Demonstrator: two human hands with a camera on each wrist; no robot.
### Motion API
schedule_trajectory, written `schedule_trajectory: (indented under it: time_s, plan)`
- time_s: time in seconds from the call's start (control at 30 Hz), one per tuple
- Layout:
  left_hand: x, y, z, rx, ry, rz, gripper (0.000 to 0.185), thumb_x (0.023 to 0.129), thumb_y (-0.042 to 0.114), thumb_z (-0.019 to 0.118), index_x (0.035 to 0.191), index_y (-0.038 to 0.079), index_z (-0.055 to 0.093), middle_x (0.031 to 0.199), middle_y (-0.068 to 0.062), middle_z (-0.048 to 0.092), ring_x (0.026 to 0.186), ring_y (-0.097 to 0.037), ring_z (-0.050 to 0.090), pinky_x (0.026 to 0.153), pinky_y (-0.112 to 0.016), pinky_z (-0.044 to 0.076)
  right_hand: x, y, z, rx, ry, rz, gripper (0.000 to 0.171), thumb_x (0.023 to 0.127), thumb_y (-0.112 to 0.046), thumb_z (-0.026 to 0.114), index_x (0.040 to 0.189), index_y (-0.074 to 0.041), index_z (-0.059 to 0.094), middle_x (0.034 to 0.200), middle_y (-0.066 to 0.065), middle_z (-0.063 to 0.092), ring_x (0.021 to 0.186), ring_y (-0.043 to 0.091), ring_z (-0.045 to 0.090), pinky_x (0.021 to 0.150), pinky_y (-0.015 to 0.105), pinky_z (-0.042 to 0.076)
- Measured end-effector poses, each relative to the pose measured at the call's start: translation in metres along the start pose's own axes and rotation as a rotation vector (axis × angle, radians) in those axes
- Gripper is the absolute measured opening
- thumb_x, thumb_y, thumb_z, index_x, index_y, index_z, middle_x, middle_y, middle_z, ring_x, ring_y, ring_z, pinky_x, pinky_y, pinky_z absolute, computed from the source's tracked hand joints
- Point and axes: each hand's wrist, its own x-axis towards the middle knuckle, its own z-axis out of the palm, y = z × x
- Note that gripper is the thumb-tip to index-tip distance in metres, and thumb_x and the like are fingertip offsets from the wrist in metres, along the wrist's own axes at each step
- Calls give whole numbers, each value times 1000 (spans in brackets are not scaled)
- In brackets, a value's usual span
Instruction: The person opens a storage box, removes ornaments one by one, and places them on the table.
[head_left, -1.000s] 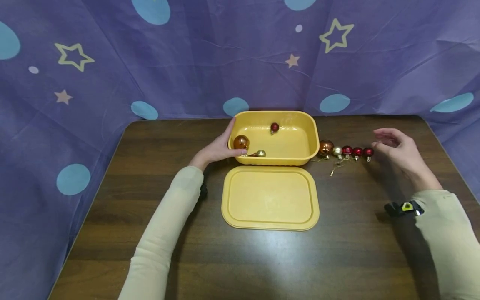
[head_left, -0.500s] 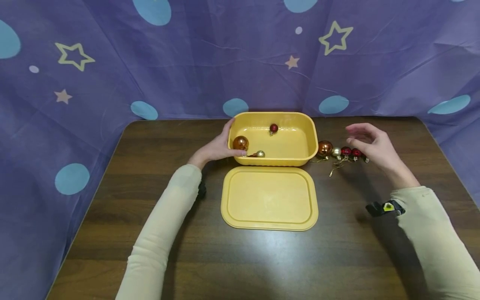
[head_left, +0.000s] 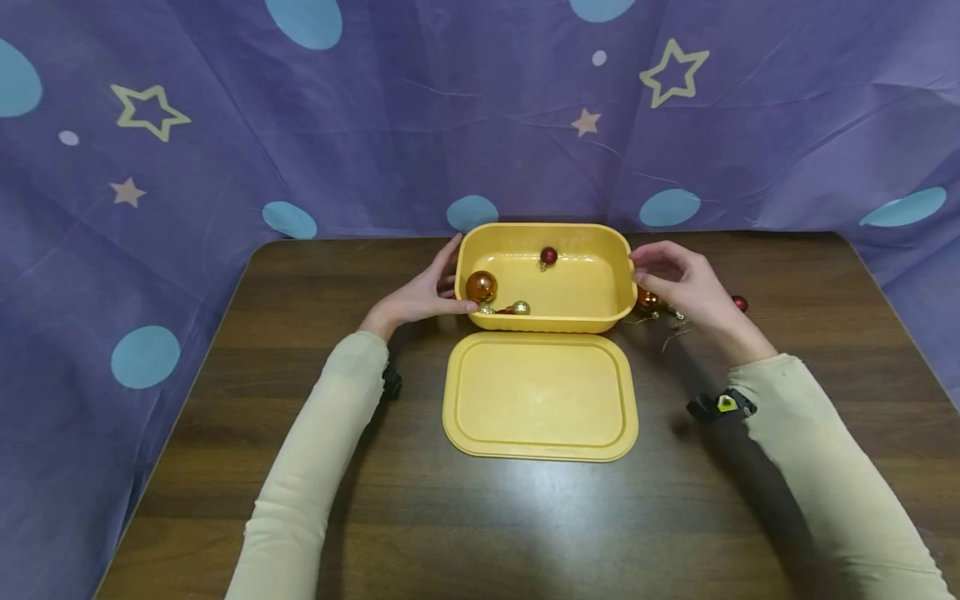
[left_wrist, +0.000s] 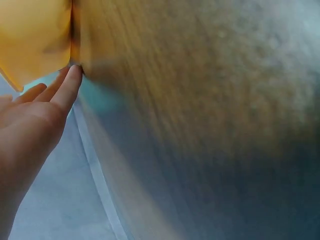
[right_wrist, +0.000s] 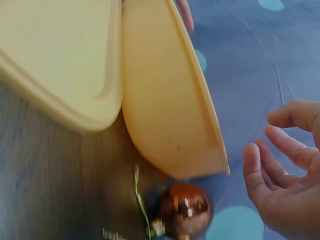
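Three baubles already lie in the yellow tub (head_left: 621,275); a copper bauble (head_left: 647,300) and a red bauble (head_left: 740,303) remain on the desk (head_left: 300,400). Left hand (head_left: 420,296) rests flat against the tub. Right hand (head_left: 678,279), relaxed, hovers over the copper bauble, grasping nothing. The lid (head_left: 540,396) lies alongside.

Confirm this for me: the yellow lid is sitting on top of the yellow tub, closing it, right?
No. In the head view the yellow lid lies flat on the table in front of the yellow tub, which is open with ornaments inside.
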Motion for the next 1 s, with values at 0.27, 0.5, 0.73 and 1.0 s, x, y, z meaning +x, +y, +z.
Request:
schedule_trajectory:
  time_s: [0.27,0.5,0.73,1.0]
  plan:
    - [-11,22,6,-18,-13,-23,103,86,4,71,156,14,-3,159,-16,2,141,-36,19,112,-47,22,17,-11,30,-22,-96,-56,28,91,2,61,118,9,59,106,13,61,96,18,58,76,17,47]
    - [-6,11,5,-32,0,-7,104,84,2,71,156,13,-4,160,-14,-3,140,-40,20,111,-49,23,27,-17,58,2,-164,-61,24,90,4,62,113,9,60,109,24,60,100,28,59,81,20,47]
    - [2,-8,3,-22,17,21,106,84,5,73,156,21,-4,160,-5,-1,139,-36,25,110,-46,27,36,-17,77,13,-198,-69,24,89,6,62,112,10,60,111,28,59,101,34,61,82,25,48]
    - [3,-8,5,17,10,5,109,84,13,75,156,28,-6,161,-3,-2,137,-30,31,108,-43,31,47,-13,98,-20,-254,-19,25,89,3,61,113,10,60,115,26,60,102,35,61,76,25,51]
